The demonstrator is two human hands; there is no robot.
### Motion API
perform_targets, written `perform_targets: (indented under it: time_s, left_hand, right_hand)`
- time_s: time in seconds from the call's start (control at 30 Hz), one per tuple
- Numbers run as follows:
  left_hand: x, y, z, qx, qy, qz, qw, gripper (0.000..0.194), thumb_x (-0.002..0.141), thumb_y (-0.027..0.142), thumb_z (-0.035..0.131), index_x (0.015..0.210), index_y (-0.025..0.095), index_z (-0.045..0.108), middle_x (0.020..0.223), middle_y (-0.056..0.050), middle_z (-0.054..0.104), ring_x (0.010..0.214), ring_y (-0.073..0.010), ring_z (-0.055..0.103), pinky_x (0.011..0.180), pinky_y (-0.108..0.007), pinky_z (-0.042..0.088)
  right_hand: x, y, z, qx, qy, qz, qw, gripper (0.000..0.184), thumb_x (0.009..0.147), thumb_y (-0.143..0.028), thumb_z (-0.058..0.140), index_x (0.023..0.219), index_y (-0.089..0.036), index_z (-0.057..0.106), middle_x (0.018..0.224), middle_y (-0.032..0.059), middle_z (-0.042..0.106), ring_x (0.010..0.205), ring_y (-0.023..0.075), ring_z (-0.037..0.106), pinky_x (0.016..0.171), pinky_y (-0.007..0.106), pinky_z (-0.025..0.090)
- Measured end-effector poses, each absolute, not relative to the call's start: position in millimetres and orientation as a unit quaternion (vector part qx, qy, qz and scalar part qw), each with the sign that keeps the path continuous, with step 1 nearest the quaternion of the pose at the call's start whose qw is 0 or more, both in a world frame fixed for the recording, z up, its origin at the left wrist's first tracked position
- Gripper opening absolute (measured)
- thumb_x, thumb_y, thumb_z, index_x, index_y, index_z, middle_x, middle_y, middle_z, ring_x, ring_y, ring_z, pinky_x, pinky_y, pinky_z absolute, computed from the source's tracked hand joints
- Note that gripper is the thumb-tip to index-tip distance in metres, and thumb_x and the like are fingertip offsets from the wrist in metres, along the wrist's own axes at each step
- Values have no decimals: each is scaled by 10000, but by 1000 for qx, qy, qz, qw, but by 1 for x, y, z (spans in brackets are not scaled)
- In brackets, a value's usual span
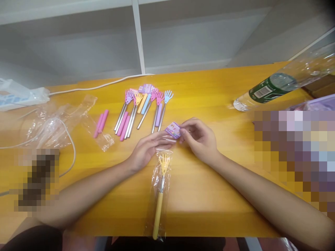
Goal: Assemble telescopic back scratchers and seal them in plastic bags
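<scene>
A small purple printed card (pixel 172 130) is pinched at its right edge between the thumb and fingers of my right hand (pixel 200 139). My left hand (pixel 148 148) reaches in from the other side, its fingers stretched out and close together, the tips at the card's lower left edge. Just below the fingers lies a yellow back scratcher (pixel 157 212) in a clear plastic bag (pixel 167 188), hand-shaped head pointing away from me. Farther back are several loose back scratchers (pixel 137 101) with metal rods and coloured heads. Pink handle sleeves (pixel 123 125) lie among them.
More purple cards (pixel 146 88) lie behind the scratchers. Two pink sleeves (pixel 101 123) and crumpled clear bags (pixel 62 122) are at left, beside a white cable (pixel 72 150) and a power strip (pixel 23 92). A plastic bottle (pixel 272 87) leans at right. Blurred patches cover both sides.
</scene>
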State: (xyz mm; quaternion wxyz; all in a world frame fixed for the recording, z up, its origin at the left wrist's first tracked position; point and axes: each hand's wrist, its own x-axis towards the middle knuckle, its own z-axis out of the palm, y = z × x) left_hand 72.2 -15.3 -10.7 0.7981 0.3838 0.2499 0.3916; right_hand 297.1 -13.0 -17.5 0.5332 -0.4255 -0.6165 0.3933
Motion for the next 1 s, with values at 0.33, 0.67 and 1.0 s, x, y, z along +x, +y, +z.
perform_targets:
  time_s: [0.33, 0.67, 1.0]
  left_hand:
    - [73, -14, -12, 353, 239, 404, 809, 410, 930, 352, 653, 1280, 168, 763, 1321, -144, 763, 1290, -307, 685, 1245, -558, 427]
    - [74, -13, -11, 354, 243, 402, 808, 388, 915, 365, 685, 1239, 176, 786, 1292, -135, 777, 1294, -331, 684, 1240, -574, 418]
    - [74, -15, -8, 386, 249, 391, 797, 435, 928, 392, 665, 1290, 169, 755, 1352, -150, 746, 1323, -342, 665, 1235, -561, 426]
  right_hand:
    - [299, -11, -14, -417, -712, 278, 492, 52, 1024, -209, 661, 1064, -233, 684, 949, 54, 646, 759, 181, 636, 672, 341, 538]
    - [298, -12, -9, -413, -730, 261, 479, 84, 1017, -206, 664, 1055, -230, 736, 936, 66, 682, 778, 196, 651, 651, 346, 541]
    - [298, -16, -8, -402, -739, 224, 492, 110, 994, -190, 675, 1053, -250, 746, 937, 67, 694, 758, 197, 638, 604, 341, 536]
